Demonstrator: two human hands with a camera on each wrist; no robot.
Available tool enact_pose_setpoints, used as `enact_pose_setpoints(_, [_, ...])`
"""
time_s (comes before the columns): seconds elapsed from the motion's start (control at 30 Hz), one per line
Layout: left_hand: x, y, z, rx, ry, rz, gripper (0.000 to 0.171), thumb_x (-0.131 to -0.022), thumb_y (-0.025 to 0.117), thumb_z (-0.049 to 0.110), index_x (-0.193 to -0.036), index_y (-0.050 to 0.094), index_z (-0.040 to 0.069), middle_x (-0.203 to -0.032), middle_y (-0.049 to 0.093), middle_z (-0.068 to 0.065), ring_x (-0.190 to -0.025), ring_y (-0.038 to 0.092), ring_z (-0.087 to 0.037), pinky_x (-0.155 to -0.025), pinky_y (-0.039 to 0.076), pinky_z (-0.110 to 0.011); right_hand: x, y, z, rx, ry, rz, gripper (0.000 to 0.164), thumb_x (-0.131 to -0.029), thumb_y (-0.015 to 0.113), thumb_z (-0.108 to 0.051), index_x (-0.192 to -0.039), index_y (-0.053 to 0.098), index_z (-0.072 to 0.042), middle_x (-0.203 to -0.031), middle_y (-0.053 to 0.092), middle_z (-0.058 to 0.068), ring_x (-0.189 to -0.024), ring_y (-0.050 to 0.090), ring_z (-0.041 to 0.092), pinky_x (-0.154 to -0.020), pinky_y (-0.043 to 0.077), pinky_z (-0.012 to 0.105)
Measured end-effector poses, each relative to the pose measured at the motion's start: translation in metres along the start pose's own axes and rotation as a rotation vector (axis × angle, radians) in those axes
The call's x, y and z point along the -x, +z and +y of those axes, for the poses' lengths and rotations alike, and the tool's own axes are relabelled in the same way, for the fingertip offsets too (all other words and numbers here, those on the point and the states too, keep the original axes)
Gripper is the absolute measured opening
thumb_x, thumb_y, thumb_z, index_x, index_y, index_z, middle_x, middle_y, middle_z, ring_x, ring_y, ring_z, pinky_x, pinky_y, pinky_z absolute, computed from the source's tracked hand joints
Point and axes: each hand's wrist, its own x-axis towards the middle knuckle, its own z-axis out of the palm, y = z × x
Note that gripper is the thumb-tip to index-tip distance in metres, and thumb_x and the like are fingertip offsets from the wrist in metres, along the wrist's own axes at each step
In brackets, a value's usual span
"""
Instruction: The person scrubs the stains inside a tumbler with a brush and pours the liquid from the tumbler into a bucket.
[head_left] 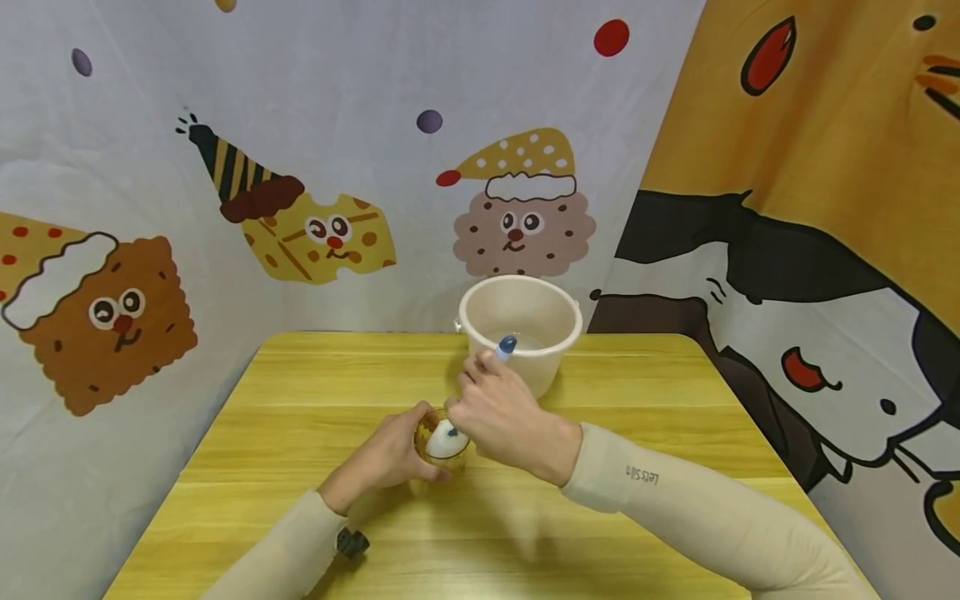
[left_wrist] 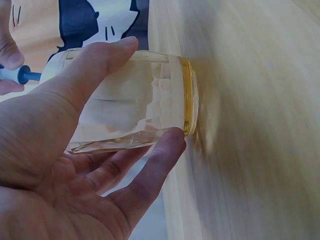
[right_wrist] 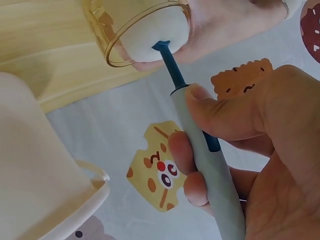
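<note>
An amber-tinted clear glass [head_left: 452, 463] stands slightly tilted close over the table, its mouth toward the right hand. My left hand [head_left: 386, 450] grips it from the side; in the left wrist view the thumb lies along one wall and the fingers along the other. My right hand [head_left: 498, 417] holds a cup brush by its pale grey-green handle [right_wrist: 220, 192], thumb up near the dark blue neck [right_wrist: 172, 70]. The brush's white sponge head [right_wrist: 152, 32] sits inside the glass and fills much of its mouth. Through the glass wall the sponge shows as a pale mass.
A cream bucket [head_left: 551, 362] stands at the back of the wooden table [head_left: 330, 375], just beyond the right hand, with a little clear liquid at its bottom. A cartoon-printed cloth [head_left: 337, 100] hangs behind. A small black device [head_left: 352, 543] is at the left wrist.
</note>
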Motion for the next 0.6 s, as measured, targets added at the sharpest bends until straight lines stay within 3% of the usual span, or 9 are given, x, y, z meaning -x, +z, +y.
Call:
enact_pose_setpoints(0.2, [-0.0002,0.0003,0.0007,0.014,0.002,0.0,0.077,-0.078,0.112,0.033,-0.134,0.064,0.013,-0.123,0.08,-0.007,-0.103,0.074,-0.018,-0.086,0.066,-0.038,-0.0007,0.0019,-0.0018,0.013,-0.019,0.005,0.032,-0.076,0.105,-0.044,-0.095,0.086,-0.028,-0.098,0.083,-0.001,-0.104,0.068,0.023,-0.103,0.043,0.041])
enact_pose_setpoints(0.6, [-0.0006,0.0008,0.0008,0.014,-0.031,-0.004,0.086,-0.077,0.113,0.034,-0.144,0.063,0.012,-0.125,0.081,-0.009,-0.105,0.074,-0.019,-0.088,0.065,-0.041,-0.0062,0.0053,-0.0069,0.077,-0.011,0.049,0.023,-0.086,0.101,-0.033,-0.104,0.088,-0.031,-0.113,0.088,0.003,-0.115,0.072,0.025,-0.105,0.047,0.04])
